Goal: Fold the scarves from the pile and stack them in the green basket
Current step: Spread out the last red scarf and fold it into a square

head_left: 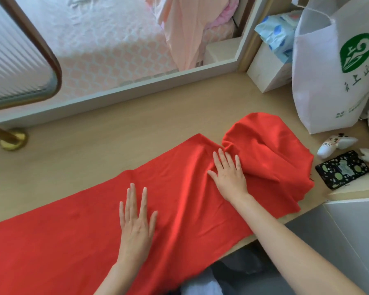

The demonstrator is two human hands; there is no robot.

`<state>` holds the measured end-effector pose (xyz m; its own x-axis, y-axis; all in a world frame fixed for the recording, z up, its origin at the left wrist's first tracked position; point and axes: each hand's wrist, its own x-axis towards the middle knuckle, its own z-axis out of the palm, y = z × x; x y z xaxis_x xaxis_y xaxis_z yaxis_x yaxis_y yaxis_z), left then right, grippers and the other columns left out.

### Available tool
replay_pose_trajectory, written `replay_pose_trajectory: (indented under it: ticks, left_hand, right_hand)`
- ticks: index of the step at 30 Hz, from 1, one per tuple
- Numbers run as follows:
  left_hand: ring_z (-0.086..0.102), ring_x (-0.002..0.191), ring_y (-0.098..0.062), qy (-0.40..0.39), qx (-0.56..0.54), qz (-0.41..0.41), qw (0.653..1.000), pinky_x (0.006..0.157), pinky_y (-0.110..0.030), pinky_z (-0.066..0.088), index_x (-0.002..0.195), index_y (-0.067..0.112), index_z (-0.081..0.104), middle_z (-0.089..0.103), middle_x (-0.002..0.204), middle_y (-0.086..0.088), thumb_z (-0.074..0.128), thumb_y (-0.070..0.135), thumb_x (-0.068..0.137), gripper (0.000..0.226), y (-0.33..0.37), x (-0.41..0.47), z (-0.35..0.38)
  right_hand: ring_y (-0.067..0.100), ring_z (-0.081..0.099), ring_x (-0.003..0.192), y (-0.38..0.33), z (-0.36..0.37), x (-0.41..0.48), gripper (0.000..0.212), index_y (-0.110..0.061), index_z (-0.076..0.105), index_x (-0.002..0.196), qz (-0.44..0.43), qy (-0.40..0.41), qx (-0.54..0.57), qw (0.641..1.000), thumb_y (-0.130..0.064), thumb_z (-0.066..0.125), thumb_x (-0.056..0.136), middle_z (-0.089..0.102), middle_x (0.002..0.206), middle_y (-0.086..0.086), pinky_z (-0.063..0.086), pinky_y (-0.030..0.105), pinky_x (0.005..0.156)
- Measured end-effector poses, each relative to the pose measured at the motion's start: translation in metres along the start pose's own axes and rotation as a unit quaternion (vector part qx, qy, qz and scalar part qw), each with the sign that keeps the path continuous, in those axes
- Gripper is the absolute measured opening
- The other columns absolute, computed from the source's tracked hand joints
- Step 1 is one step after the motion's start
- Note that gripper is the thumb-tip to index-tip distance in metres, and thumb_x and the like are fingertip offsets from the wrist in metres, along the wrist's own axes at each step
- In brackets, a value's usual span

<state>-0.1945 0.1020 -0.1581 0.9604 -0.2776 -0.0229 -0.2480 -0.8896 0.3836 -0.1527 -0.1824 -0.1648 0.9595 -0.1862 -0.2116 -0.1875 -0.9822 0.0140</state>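
A home bedroom: quilted pink bed [107,45] beside wooden desk [115,128]

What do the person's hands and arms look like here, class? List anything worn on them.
The left hand and right hand are bare: no gloves, rings, watch or bracelet show. Above the wrists nothing is worn as far as the frame's edge, so no sleeves are visible. The fingernails look plain, without coloured polish.

The red scarf [179,201] is matt woven cloth, softly creased. The bench [107,133] looks like pale wood laminate, smooth. At two o'clock, a white bag [320,86] appears matt, non-woven.
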Motion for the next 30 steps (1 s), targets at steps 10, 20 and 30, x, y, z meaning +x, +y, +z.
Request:
replay_pose_trajectory:
  ticks: [10,20,30]
  left_hand:
    - [0.009,0.148,-0.025,-0.050,0.070,-0.100,0.991,0.118,-0.046,0.003,0.151,0.009,0.021,0.013,0.160,-0.010,0.007,0.058,0.098,0.074,-0.048,-0.008,0.021]
    - [0.009,0.149,-0.023,-0.034,0.079,-0.091,0.992,0.118,-0.048,0.007,0.152,0.011,0.024,0.013,0.161,-0.008,0.007,0.058,0.098,0.073,-0.060,0.008,0.019]
    - [0.011,0.148,-0.023,-0.013,0.083,-0.113,0.990,0.119,-0.047,0.006,0.151,0.014,0.025,0.014,0.161,-0.009,0.010,0.055,0.099,0.069,-0.093,-0.014,-0.004]
  right_hand:
    - [0.024,0.019,0.145,-0.064,-0.003,-0.008,0.064,-0.015,0.027,0.150,-0.195,0.012,0.065,0.979,-0.046,0.028,0.095,0.021,0.157,0.006,0.013,0.038,0.115]
    - [0.027,0.012,0.146,-0.058,0.017,-0.012,0.078,-0.017,0.010,0.153,-0.088,-0.035,0.000,0.995,-0.066,-0.004,0.093,0.007,0.159,0.010,-0.005,0.033,0.115]
    - [0.021,-0.003,0.148,-0.150,0.015,-0.040,0.078,-0.019,0.007,0.154,-0.234,-0.025,0.055,0.970,-0.069,0.012,0.094,-0.001,0.161,0.007,0.000,0.038,0.116]
